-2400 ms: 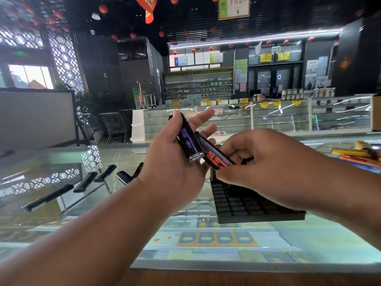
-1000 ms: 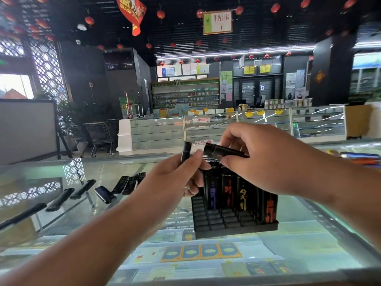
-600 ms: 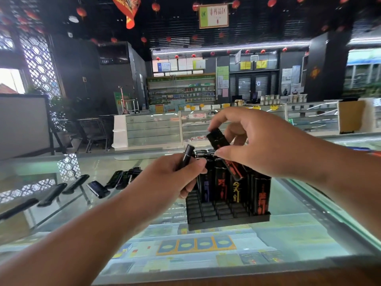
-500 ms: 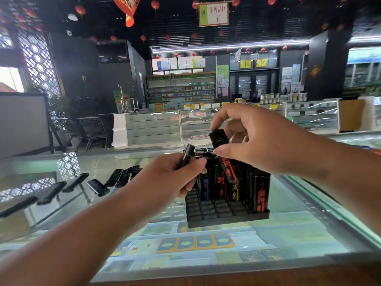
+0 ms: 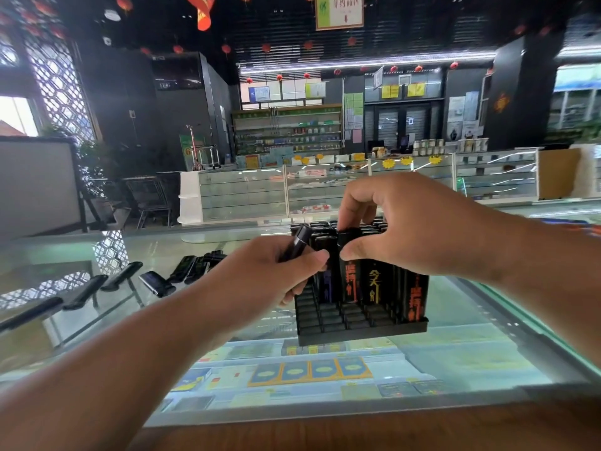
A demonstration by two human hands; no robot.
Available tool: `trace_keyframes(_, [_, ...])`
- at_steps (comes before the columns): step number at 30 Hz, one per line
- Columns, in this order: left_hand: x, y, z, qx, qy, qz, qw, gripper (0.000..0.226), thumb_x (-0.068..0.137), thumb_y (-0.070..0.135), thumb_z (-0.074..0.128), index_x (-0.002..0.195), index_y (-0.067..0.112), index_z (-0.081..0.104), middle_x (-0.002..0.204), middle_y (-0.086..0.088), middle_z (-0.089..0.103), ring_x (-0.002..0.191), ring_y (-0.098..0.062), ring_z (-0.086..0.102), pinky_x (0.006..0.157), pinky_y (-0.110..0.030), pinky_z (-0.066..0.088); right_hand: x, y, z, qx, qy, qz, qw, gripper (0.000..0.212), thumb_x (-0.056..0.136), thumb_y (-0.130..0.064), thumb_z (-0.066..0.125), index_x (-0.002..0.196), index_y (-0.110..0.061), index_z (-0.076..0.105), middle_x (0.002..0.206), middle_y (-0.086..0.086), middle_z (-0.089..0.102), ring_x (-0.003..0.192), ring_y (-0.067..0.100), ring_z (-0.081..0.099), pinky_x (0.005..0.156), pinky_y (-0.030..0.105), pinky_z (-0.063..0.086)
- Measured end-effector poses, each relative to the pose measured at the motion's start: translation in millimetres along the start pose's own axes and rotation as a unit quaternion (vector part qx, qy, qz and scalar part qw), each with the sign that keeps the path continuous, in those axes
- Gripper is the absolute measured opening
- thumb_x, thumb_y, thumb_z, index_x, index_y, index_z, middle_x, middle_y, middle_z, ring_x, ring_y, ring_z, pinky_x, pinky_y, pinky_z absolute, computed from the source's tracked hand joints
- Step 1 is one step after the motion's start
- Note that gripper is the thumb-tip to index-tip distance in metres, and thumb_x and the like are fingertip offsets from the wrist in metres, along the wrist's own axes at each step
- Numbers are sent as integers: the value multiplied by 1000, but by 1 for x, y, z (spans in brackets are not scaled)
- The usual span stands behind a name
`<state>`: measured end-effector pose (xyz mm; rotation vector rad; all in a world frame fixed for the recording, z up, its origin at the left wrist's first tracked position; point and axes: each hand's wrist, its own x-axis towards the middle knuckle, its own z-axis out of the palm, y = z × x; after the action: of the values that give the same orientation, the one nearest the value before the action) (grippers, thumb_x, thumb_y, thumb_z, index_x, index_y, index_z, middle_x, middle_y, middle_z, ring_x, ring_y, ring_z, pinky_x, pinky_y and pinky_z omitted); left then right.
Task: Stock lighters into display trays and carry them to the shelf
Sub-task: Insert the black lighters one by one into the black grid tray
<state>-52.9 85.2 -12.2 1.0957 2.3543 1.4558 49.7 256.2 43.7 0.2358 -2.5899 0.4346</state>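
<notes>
A black slotted display tray (image 5: 361,327) stands on the glass counter, its back rows filled with upright black lighters printed in orange and purple. My right hand (image 5: 400,226) pinches the top of one black lighter (image 5: 349,275) that stands upright in the tray's front filled row. My left hand (image 5: 276,271), just left of the tray, grips another black lighter (image 5: 297,244) whose top sticks up past my thumb. The tray's front slots hold nothing.
Several loose black lighters (image 5: 156,283) lie on the glass counter (image 5: 455,356) to the left. Packaged goods show under the glass. A wooden edge (image 5: 390,428) runs along the front. Coloured items (image 5: 582,227) lie at the far right.
My right hand has tipped its lighter from slanted to upright and lowered it into a tray slot. My left hand has kept its lighter beside the tray.
</notes>
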Motion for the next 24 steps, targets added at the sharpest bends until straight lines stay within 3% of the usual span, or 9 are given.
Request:
trace_keyframes(5, [2, -3, -1, -7, 1, 1, 1000, 32, 86, 50, 61, 84, 19, 68, 61, 7, 53, 57, -8, 48, 64, -27, 40, -1, 1, 3, -21, -13, -2, 1000, 20, 75, -35, 79, 86, -33, 62, 85, -19, 61, 84, 1, 57, 74, 12, 43])
trace_keyframes(12, [1, -2, -2, 15, -3, 3, 1000, 31, 87, 52, 59, 85, 23, 69, 61, 9, 54, 57, -7, 50, 64, -27, 40, 1, 7, 3, -45, -23, -12, 999, 18, 76, -37, 78, 82, -32, 62, 87, -21, 56, 88, -10, 48, 69, 1, 32])
trace_keyframes(17, [0, 1, -2, 59, 4, 25, 998, 41, 79, 66, 58, 75, 25, 62, 58, 8, 49, 57, -12, 45, 64, -33, 39, 2, 9, 1, -35, -20, -17, 999, 12, 79, -39, 75, 81, -33, 64, 85, -22, 60, 80, -6, 53, 69, 6, 37])
trace_keyframes(20, [-4, 6, -2, 149, 16, 55, 987, 38, 82, 58, 58, 74, 21, 56, 51, 14, 38, 49, -7, 36, 52, -23, 31, 1, 5, 0, -17, -4, -40, 999, 7, 81, -38, 69, 85, -35, 64, 86, -21, 62, 86, 0, 57, 79, 17, 43])
trace_keyframes(24, [-7, 11, 0, 193, 24, 89, 977, 40, 83, 53, 61, 74, 15, 53, 47, 13, 34, 44, -4, 30, 46, -21, 25, -3, 0, -1, 24, -7, -85, 996, 14, 83, -32, 65, 95, -38, 64, 87, -22, 64, 92, -3, 55, 81, 13, 38])
